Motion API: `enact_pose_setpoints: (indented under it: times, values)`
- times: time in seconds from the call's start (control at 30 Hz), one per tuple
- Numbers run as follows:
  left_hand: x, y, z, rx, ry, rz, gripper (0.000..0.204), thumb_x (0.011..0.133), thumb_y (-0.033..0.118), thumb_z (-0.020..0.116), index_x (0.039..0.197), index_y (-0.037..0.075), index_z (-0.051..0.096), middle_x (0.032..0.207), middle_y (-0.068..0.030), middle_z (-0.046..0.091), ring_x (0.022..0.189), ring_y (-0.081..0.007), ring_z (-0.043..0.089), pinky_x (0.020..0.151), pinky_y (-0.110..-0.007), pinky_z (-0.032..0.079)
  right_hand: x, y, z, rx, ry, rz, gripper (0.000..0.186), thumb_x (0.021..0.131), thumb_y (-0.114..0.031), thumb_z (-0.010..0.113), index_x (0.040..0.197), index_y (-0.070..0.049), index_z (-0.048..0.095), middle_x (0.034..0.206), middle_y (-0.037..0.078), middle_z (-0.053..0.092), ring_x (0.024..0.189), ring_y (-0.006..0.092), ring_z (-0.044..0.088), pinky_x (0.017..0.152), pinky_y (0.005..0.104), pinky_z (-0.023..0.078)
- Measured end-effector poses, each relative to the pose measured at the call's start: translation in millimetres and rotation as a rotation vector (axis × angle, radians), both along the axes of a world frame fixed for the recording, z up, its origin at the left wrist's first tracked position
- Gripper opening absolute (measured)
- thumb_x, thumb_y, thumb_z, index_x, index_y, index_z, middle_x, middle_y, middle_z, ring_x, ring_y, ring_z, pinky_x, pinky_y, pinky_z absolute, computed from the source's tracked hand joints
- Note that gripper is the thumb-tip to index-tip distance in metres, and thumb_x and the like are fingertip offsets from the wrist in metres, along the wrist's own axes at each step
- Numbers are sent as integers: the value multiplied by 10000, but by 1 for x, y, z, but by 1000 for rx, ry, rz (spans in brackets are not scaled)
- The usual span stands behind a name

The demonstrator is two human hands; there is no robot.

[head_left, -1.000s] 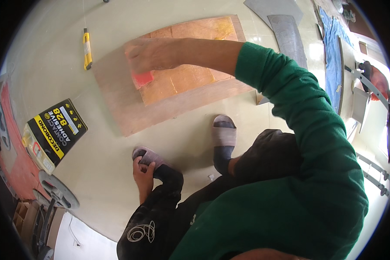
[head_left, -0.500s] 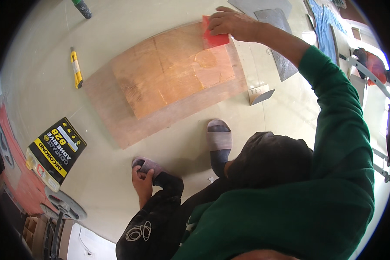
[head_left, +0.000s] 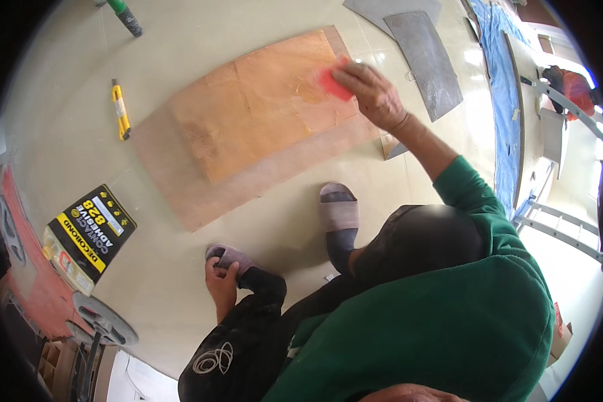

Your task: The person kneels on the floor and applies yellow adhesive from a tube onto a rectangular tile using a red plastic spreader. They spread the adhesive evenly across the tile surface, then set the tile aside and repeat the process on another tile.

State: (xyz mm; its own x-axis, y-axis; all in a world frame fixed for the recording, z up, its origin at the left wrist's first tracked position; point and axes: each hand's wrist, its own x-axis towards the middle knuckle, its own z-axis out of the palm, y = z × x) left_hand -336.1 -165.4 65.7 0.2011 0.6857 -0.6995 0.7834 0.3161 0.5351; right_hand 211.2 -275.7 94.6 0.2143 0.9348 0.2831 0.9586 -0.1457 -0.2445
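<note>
A red flat spreader [head_left: 333, 82] is gripped in my right hand [head_left: 375, 97] over the right part of a thin tan wood sheet [head_left: 241, 114], which has glossy patches and lies on a larger, paler sheet [head_left: 181, 194] on the floor. My left hand [head_left: 221, 285] rests at my slippered left foot [head_left: 238, 254], fingers bent and apart, with nothing visible in it. A yellow utility knife [head_left: 120, 110] lies left of the sheets.
An adhesive can [head_left: 80, 268] stands at left beside a pink cart [head_left: 30, 268]. Grey sheets [head_left: 422, 63] and a small metal scraper [head_left: 392, 149] lie rightward. A green-handled tool [head_left: 127, 20] is at top. Blue plastic [head_left: 499, 127] and ladders [head_left: 556, 224] line the right side.
My right hand with the red spreader has swept from the left part of the wood sheet to its far right edge, then come down nearer me. My left hand stays at my foot.
</note>
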Motion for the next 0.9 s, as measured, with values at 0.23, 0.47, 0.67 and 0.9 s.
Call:
enact_pose_setpoints:
  times: [0.23, 0.47, 0.67, 0.9]
  values:
    - [-1, -4, -2, -13, -21, 39, 536, 820, 164, 851, 1242, -37, 587, 674, -24, 588, 623, -111, 550, 601, -281, 445, 37, -85, -13, -315, -90, -82, 447, 822, 66, 600, 1238, -71, 687, 1158, 123, 642, 1088, 331, 640, 894, 428, 563]
    - [2, 0, -2, 24, -25, 9, 515, 827, 167, 844, 1228, -37, 593, 669, -21, 582, 613, -107, 536, 589, -288, 444, 71, 41, 30, -208, -328, -174, 489, 876, 57, 558, 1301, -155, 673, 1104, 79, 666, 1055, 299, 609, 957, 421, 497]
    - [1, 2, -1, -29, -28, 51, 502, 834, 164, 834, 1225, -45, 598, 666, -18, 577, 610, -104, 525, 588, -284, 445, 108, 93, 8, -545, -304, 25, 421, 848, -16, 567, 1087, -289, 780, 1056, 1, 675, 1123, 247, 589, 962, 481, 423]
    - [-4, -5, -1, 21, -32, 54, 484, 848, 169, 825, 1221, -46, 603, 668, -22, 589, 610, -107, 535, 579, -287, 444, 99, 84, 49, -433, -205, 92, 260, 903, -86, 595, 1084, -201, 743, 1054, 17, 678, 1104, 246, 602, 977, 456, 447]
